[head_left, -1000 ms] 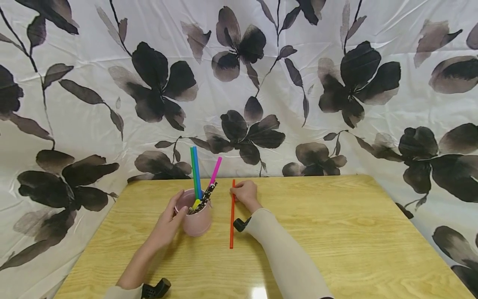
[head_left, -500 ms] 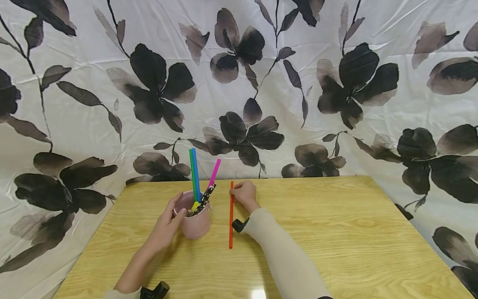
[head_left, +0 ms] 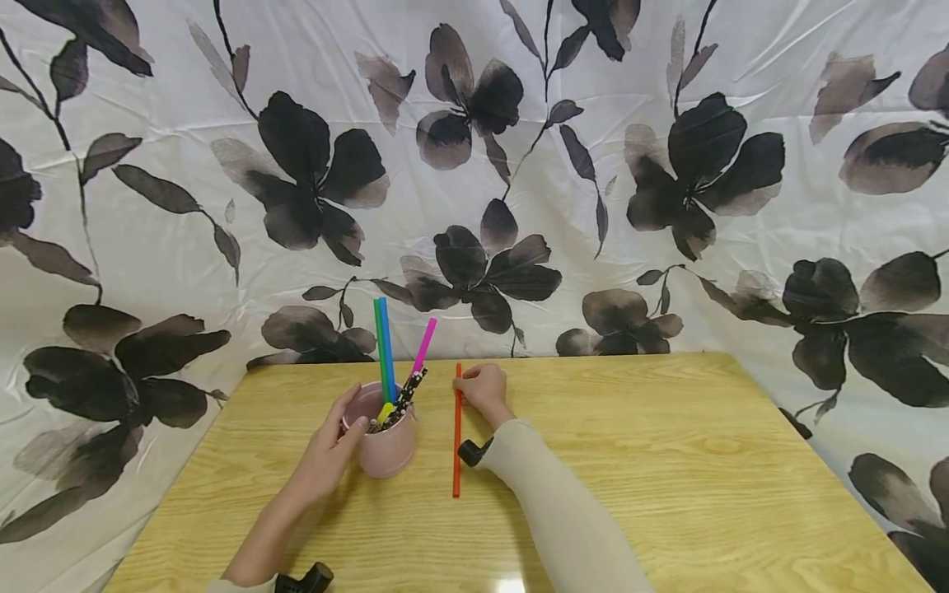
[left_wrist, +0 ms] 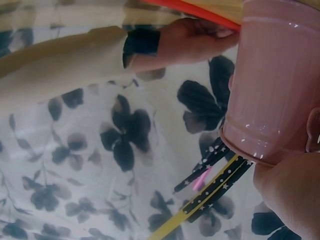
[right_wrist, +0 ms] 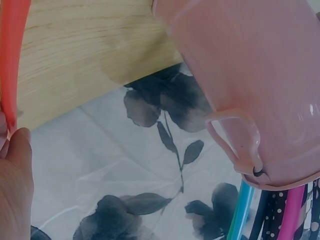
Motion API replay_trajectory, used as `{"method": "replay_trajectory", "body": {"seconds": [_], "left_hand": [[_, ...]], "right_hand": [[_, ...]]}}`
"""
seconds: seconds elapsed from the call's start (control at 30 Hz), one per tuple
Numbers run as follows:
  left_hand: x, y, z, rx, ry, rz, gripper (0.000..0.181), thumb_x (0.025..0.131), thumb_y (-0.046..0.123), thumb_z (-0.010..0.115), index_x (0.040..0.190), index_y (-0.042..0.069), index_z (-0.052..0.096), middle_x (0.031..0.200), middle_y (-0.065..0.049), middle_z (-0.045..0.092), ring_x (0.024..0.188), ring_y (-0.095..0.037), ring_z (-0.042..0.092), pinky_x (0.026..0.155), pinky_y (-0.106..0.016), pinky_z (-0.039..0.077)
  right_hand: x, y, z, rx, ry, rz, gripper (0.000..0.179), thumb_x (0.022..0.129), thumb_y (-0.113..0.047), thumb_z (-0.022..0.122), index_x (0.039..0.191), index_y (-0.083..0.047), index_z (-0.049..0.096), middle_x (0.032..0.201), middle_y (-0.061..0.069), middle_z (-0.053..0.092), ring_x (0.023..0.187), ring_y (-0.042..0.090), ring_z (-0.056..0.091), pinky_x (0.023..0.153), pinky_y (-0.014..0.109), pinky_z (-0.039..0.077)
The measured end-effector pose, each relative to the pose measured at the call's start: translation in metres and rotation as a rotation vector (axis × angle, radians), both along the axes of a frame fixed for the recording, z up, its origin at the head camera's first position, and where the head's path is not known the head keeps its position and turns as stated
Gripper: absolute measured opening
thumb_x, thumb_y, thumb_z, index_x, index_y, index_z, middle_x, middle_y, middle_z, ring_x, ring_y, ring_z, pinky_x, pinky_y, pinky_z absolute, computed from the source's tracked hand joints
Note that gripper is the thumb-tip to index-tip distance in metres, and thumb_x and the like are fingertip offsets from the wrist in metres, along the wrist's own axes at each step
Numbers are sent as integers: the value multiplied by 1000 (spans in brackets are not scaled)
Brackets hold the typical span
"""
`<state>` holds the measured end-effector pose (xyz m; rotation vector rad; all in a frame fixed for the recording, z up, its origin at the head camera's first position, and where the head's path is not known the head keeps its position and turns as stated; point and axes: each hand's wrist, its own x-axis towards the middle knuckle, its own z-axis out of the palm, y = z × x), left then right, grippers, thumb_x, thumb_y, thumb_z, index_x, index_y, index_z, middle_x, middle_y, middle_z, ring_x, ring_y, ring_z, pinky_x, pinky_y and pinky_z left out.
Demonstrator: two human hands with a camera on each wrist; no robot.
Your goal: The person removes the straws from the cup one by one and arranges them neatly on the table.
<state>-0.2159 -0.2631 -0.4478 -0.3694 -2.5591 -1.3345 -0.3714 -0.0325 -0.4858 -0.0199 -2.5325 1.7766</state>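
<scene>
My left hand (head_left: 329, 446) grips a pink cup (head_left: 389, 458) at its left side, thumb and fingers around the rim. Upright in the cup lean a green straw (head_left: 381, 339), a blue straw (head_left: 388, 350), a magenta straw (head_left: 425, 344), a yellow one and several black patterned ones (left_wrist: 202, 169). The cup has a small loop handle (right_wrist: 235, 137), seen in the right wrist view. To its right, my right hand (head_left: 485, 389) pinches a red straw (head_left: 456, 453) near its far end. That straw stretches toward me along the table, apart from the cup.
The wooden table (head_left: 667, 461) reaches back to a white cloth (head_left: 593, 66) printed with dark flowers, which hangs behind and at both sides. A black wrist camera (head_left: 474, 451) sits on the right cuff, beside the red straw.
The head view has shifted slightly, so everything sits a little lower. Both hands keep their holds, and the cup and red straw stay in place.
</scene>
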Motion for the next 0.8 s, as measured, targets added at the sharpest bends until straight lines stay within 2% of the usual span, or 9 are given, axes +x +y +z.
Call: {"method": "replay_trajectory", "body": {"seconds": [0.1, 0.2, 0.37, 0.43, 0.6, 0.8], "left_hand": [[0, 1, 0, -4, -2, -9, 49, 95, 30, 38, 140, 27, 18, 140, -7, 26, 113, -27, 37, 84, -47, 35], [1, 3, 4, 0, -12, -16, 50, 95, 29, 38, 140, 24, 18, 140, -9, 26, 114, -28, 37, 85, -47, 35], [13, 14, 25, 17, -28, -8, 49, 95, 23, 39, 139, 14, 20, 139, -16, 26, 116, -34, 35, 87, -51, 32], [12, 12, 22, 16, -29, 1, 49, 95, 25, 39, 140, 18, 20, 139, -13, 26, 116, -33, 34, 88, -51, 32], [-1, -1, -2, 9, -26, 0, 49, 95, 33, 38, 139, 31, 17, 139, -6, 27, 108, -27, 39, 82, -46, 36], [0, -1, -1, 14, -32, -10, 50, 95, 32, 37, 140, 27, 16, 140, -7, 25, 113, -27, 36, 84, -47, 34]], "right_hand": [[0, 1, -1, -16, -8, -12, 14, 71, -12, 73, 78, -2, 67, 57, 4, 61, 42, 14, 56, 41, 24, 46], [1, 2, -2, -38, -11, -13, 14, 71, -13, 72, 79, -2, 67, 60, 7, 62, 42, 13, 56, 42, 24, 47], [3, 6, -1, -79, -29, 8, 15, 72, -14, 71, 80, -2, 67, 65, 11, 63, 48, 19, 60, 46, 28, 49], [4, 7, 1, -98, -40, 10, 14, 72, -14, 71, 81, -2, 67, 65, 11, 63, 51, 21, 61, 47, 30, 49], [7, 11, 9, -150, -12, 35, 13, 72, -14, 71, 79, -4, 68, 66, 11, 63, 55, 26, 61, 48, 33, 50], [15, 20, 33, -199, 83, 143, 16, 76, -14, 68, 86, -2, 68, 78, 15, 64, 68, 38, 60, 58, 43, 50]]}}
